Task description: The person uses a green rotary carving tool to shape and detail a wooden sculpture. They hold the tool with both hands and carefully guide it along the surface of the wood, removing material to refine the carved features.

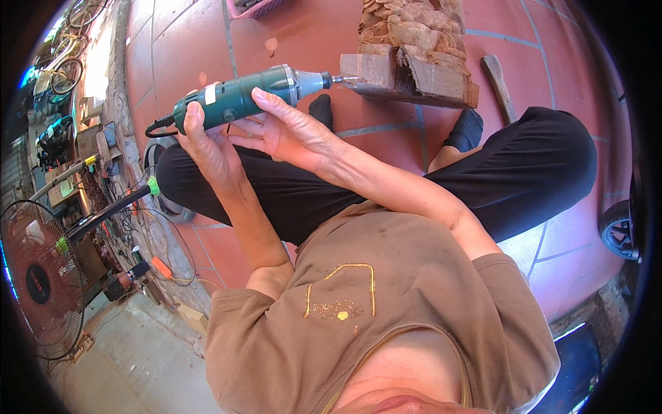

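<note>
A green die grinder (238, 98) with a grey nose lies level across both hands, its metal bit pointing right. My left hand (212, 153) is closed round its rear end near the black cord, thumb up against the side. Under the front half, my right hand (293, 138) supports the body with the thumb pressed on it; its fingers are partly hidden. A carved wooden piece (417, 31) with a rough block base (438, 88) stands just beyond my feet. The bit's tip overlaps the base's left end; whether they touch I cannot tell.
A wooden stick or handle (498, 88) lies right of the carving on the red tiled floor (303, 41). At the left stand a fan (43, 279), cables and assorted tools. A pink basket (255, 7) sits at the far edge, and a small wheel (618, 231) at the right.
</note>
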A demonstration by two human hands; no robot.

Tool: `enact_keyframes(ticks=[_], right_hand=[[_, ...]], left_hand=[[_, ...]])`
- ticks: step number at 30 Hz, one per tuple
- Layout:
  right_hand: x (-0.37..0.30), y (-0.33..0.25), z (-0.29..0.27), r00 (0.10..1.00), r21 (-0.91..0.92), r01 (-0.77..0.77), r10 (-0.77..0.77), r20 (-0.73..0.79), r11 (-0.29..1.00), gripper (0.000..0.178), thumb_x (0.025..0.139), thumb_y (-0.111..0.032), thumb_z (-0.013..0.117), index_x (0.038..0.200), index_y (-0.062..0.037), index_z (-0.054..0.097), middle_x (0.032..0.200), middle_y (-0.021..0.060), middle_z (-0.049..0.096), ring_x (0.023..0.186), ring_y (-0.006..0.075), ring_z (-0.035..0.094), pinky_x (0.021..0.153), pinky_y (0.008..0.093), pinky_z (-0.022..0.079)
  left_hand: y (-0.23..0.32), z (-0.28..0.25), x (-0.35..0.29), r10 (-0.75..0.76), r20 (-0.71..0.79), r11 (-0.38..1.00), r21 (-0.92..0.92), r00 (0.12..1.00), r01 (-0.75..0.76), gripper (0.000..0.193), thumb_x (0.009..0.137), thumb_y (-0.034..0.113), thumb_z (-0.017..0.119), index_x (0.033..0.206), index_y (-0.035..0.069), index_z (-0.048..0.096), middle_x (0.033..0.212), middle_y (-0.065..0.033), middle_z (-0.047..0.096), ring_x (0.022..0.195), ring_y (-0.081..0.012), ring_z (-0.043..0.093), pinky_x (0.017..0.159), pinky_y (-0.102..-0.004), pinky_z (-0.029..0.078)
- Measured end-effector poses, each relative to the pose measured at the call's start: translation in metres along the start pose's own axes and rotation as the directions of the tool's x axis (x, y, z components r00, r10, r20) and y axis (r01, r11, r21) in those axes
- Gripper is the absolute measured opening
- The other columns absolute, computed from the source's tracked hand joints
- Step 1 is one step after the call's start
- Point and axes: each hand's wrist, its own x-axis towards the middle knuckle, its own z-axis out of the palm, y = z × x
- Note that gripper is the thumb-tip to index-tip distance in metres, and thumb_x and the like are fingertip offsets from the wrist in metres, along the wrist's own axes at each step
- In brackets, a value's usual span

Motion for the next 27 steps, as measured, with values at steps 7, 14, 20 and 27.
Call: enact_keyframes(ticks=[7, 14, 20, 27], right_hand=[[-0.0012, 0.0008, 0.0005, 1.000, 0.011, -0.002, 0.002, -0.002, 1.000, 0.043, 0.089, -0.031, 0.067, 0.123, -0.0099, 0.052, 0.127, 0.0092, 0.057, 0.127, 0.0258, 0.048, 0.109, 0.0505, 0.034], [0.0031, -0.0062, 0.0010, 1.000, -0.016, -0.006, 0.006, 0.004, 1.000, 0.045, 0.088, -0.031, 0.069, 0.124, -0.0092, 0.052, 0.127, 0.0099, 0.056, 0.125, 0.0256, 0.049, 0.109, 0.0498, 0.035], [0.0034, -0.0077, 0.0022, 1.000, -0.003, -0.006, 0.006, 0.009, 1.000, 0.044, 0.088, -0.030, 0.068, 0.124, -0.0090, 0.053, 0.128, 0.0100, 0.056, 0.124, 0.0252, 0.050, 0.108, 0.0488, 0.037], [0.0007, -0.0035, 0.0003, 1.000, 0.014, -0.006, 0.006, 0.005, 1.000, 0.043, 0.089, -0.029, 0.068, 0.124, -0.0094, 0.052, 0.127, 0.0100, 0.056, 0.125, 0.0259, 0.049, 0.108, 0.0484, 0.037]], left_hand=[[-0.0003, -0.0023, 0.0002, -0.008, 0.006, 1.000, -0.003, 1.000, 0.008, 0.038, 0.084, 0.027, 0.063, 0.106, -0.003, 0.057, 0.100, -0.0173, 0.064, 0.090, -0.0227, 0.064, 0.085, -0.0357, 0.052], [-0.0033, 0.0019, 0.0018, 0.006, -0.003, 1.000, -0.026, 1.000, -0.006, 0.038, 0.084, 0.027, 0.064, 0.107, -0.003, 0.056, 0.102, -0.0191, 0.064, 0.092, -0.0236, 0.064, 0.087, -0.0367, 0.052], [-0.0016, 0.0034, 0.0019, 0.011, -0.010, 1.000, 0.006, 1.000, -0.011, 0.039, 0.084, 0.028, 0.063, 0.107, -0.003, 0.056, 0.102, -0.0190, 0.064, 0.093, -0.0239, 0.065, 0.086, -0.0364, 0.052], [0.0006, 0.0025, 0.0005, 0.002, 0.009, 0.999, 0.035, 1.000, -0.003, 0.039, 0.084, 0.029, 0.062, 0.107, -0.003, 0.057, 0.100, -0.0181, 0.065, 0.091, -0.0234, 0.065, 0.085, -0.0353, 0.053]])
